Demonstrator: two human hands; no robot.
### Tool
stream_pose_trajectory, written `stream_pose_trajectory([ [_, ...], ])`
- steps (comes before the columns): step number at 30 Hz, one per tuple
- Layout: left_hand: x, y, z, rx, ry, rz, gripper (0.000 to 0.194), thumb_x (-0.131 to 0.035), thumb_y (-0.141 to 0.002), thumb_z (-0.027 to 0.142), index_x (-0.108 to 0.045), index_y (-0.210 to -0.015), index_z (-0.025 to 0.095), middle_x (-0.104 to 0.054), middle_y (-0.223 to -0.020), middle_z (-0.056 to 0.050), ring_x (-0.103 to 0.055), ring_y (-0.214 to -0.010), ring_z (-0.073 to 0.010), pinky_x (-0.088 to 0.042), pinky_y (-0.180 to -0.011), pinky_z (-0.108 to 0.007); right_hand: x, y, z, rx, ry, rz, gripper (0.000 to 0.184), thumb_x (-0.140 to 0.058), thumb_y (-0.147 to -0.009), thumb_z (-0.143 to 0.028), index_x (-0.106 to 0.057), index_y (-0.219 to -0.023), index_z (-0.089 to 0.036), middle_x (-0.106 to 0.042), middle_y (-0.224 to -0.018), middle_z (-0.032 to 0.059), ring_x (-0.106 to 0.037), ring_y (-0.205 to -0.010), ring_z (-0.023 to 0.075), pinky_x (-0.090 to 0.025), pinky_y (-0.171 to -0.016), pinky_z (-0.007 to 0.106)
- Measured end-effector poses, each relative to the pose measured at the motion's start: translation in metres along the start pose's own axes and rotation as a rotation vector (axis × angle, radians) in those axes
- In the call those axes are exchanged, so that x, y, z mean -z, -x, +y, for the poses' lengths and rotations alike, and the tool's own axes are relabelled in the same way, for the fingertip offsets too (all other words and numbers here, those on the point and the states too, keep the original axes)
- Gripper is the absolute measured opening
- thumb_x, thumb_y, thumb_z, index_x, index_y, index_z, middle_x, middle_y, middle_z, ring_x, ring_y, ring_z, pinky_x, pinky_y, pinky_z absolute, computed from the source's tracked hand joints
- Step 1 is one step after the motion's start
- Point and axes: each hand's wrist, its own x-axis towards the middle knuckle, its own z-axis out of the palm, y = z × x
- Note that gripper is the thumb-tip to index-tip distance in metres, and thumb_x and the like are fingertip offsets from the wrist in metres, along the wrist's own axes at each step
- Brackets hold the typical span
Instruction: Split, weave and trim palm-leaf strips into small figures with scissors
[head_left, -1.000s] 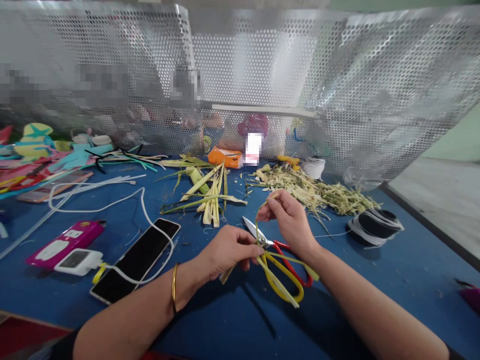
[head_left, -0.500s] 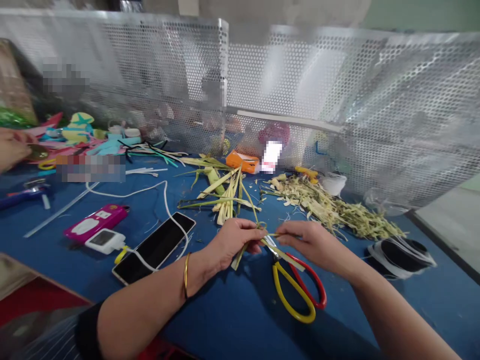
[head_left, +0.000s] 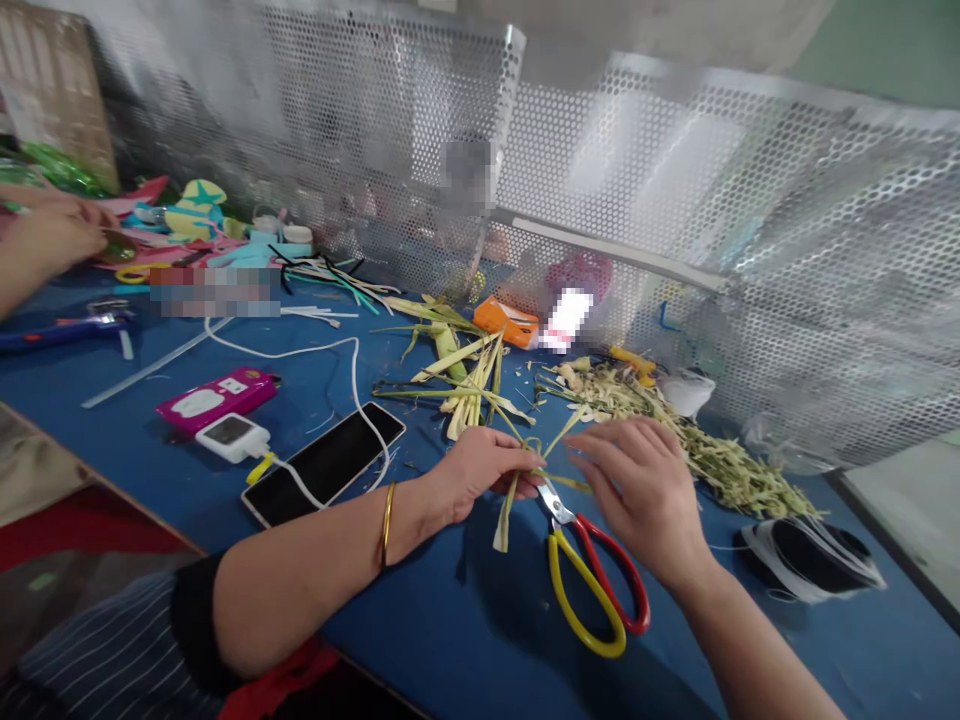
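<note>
My left hand (head_left: 487, 465) is closed in a pinch on narrow green-yellow leaf strips (head_left: 504, 515), which stick out from the fingers several ways, with a small loop above the fingertips. My right hand (head_left: 637, 490) is just to the right, fingers apart and slightly bent, holding nothing that I can see; a strip end lies close to its thumb. Beneath both hands lie scissors (head_left: 556, 505) with one yellow and one red handle, their blade tips hidden by my left hand. Beyond the hands is a bundle of pale leaf strips (head_left: 472, 395) on the blue table (head_left: 420, 640).
Shredded plant scraps (head_left: 675, 420) pile at the right, near a black spool (head_left: 810, 560) with white thread. On the left lie a phone (head_left: 326, 465), a magenta device (head_left: 217, 400) and a white cable (head_left: 300, 352). Another person's hand (head_left: 56, 235) is at far left. A perforated metal screen (head_left: 375, 130) stands behind.
My right hand has let go of the strip and opened, moving slightly right. My left hand keeps its pinch; the strips now fan out differently. The whole view has shifted and tilted.
</note>
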Motion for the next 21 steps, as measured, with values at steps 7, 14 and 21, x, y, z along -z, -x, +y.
stream_pose_trajectory([
  [7, -0.003, 0.002, 0.002, -0.030, 0.077, 0.092, 0.017, -0.070, -0.072, 0.014, -0.064, -0.057, 0.011, -0.064, -0.055, -0.003, -0.056, -0.048, -0.0076, -0.043, -0.052, -0.020, -0.030, 0.009, -0.047, 0.383, 0.120, -0.186, 0.024, -0.041, -0.094, -0.008, -0.064, -0.098, -0.012, -0.064, -0.081, 0.0086, -0.058, -0.079, 0.0215, -0.041, -0.077, 0.038],
  [14, 0.003, 0.004, 0.010, -0.055, 0.114, -0.140, 0.012, -0.077, -0.067, 0.018, -0.070, -0.072, 0.011, -0.072, -0.077, -0.008, -0.065, -0.071, -0.0117, -0.048, -0.067, -0.020, -0.041, 0.016, -0.043, 0.168, -0.016, 0.035, 0.018, -0.046, -0.092, -0.006, -0.062, -0.098, -0.012, -0.067, -0.082, 0.0080, -0.060, -0.080, 0.0194, -0.042, -0.077, 0.035],
  [21, 0.003, 0.006, 0.012, -0.009, 0.146, -0.018, 0.008, -0.066, -0.078, 0.010, -0.067, -0.071, 0.010, -0.072, -0.078, -0.009, -0.068, -0.069, -0.0129, -0.052, -0.070, -0.024, -0.045, 0.020, -0.050, 0.221, -0.211, 0.024, 0.021, -0.042, -0.090, -0.003, -0.061, -0.093, -0.013, -0.063, -0.069, 0.0035, -0.055, -0.065, 0.0153, -0.041, -0.071, 0.034],
])
